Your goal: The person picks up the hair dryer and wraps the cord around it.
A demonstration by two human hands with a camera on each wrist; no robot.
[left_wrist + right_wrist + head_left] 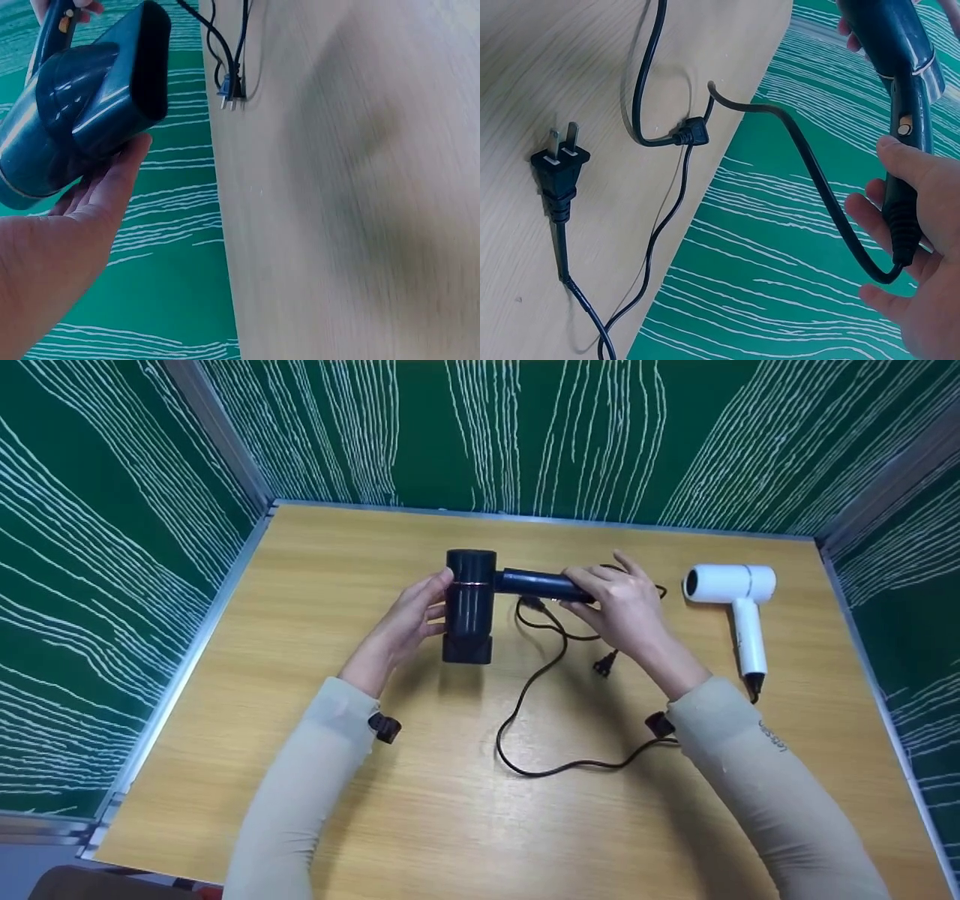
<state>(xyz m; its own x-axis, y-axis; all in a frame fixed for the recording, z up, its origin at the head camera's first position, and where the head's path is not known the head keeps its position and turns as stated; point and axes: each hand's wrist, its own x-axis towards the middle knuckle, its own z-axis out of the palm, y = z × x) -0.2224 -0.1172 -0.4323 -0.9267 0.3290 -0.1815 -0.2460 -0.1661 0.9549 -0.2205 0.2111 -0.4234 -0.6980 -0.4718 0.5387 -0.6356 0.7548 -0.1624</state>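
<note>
A black hair dryer is held above the table in both hands, its handle pointing right. My left hand holds the side of the barrel, thumb toward the top and fingers lower down. In the left wrist view, the flat nozzle lies just above that hand. My right hand grips the handle near its cord end. The right wrist view shows the thumb close to a small switch on the handle. A black cord hangs from the handle's end.
At the right of the table lies a white hair dryer. A two-prong plug and a looping black cord lie in the middle. Another plug-like black connector is nearby. Green panels with white lines border the table.
</note>
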